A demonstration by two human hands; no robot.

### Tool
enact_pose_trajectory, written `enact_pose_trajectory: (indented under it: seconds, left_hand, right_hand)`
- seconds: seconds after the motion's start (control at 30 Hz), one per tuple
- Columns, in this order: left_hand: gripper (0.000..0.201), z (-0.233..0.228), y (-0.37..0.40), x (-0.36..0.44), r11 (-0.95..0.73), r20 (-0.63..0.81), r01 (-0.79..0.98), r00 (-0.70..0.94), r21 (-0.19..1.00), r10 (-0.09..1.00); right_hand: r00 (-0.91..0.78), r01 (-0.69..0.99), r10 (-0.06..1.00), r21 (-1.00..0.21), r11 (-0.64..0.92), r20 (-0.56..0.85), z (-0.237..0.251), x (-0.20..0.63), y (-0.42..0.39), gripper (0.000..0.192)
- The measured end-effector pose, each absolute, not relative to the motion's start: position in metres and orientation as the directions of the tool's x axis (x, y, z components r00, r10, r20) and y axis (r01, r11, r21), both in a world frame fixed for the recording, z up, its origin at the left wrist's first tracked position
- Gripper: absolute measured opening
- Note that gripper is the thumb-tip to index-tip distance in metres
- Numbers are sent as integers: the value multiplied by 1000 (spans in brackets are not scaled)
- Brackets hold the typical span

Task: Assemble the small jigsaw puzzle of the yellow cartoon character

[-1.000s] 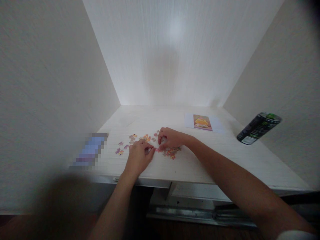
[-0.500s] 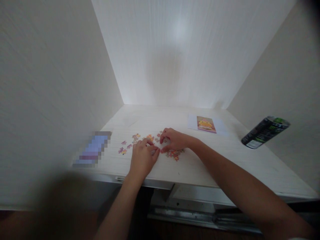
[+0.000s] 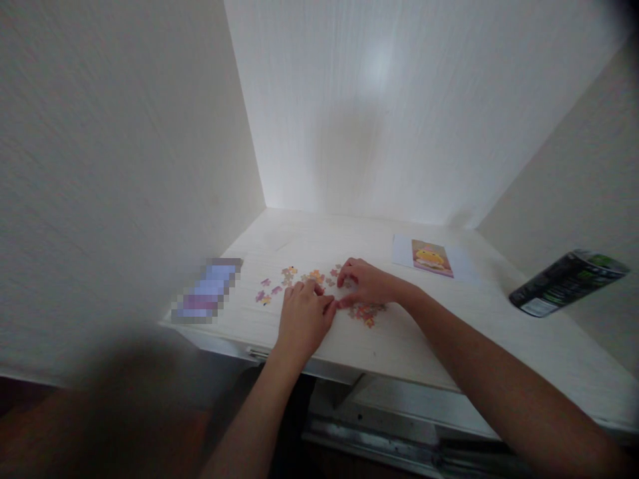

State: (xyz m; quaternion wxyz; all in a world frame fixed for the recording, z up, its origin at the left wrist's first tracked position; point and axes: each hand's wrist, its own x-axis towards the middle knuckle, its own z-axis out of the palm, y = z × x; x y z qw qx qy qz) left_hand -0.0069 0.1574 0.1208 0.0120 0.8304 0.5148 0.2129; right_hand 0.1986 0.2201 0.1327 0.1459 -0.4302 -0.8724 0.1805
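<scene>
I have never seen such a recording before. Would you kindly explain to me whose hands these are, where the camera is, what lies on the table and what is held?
There is no machine here: these are a person's bare left hand and right hand. The camera is worn on the head, looking forward and down.

On the white table, loose puzzle pieces lie around both hands. Further back, to the right, is a small picture of a yellow figure. A dark can stands at the right; a flat thing at the left is blurred out.

The fingertips come close together among the pieces, but whether they hold one is too small to tell.
</scene>
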Motion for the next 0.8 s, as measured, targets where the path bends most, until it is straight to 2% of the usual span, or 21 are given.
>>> enact_pose_trajectory:
  seconds: [0.17,0.27,0.37,0.5,0.6,0.7,0.8]
  left_hand:
    - [34,117,151,-18,-470,355,843,369,262,859]
    - [26,115,151,-28,-463,340,842,365,277,867]
    - [20,115,153,-33,-453,331,848,359,274,873]
    - [24,116,152,-30,-474,373,843,367,254,852]
    - [29,116,149,-26,-581,384,781,475,230,792]
    - [31,114,149,-25,-647,358,726,554,235,752]
    - [30,112,151,-26,-633,343,734,545,247,765]
  right_hand:
    - [-550,724,829,-439,533,101,132,199,222,49]
    - [-557,713,824,-449,539,106,133,199,224,48]
    - [-520,702,840,-483,523,154,133,208,230,38]
    - [-345,776,903,-463,428,255,134,231,245,22]
    - [-288,807,940,-483,340,182,132,248,253,22]
    - [-338,765,940,-569,302,43,129,259,256,28]
    - [-409,717,910,-641,276,-65,129,267,258,31]
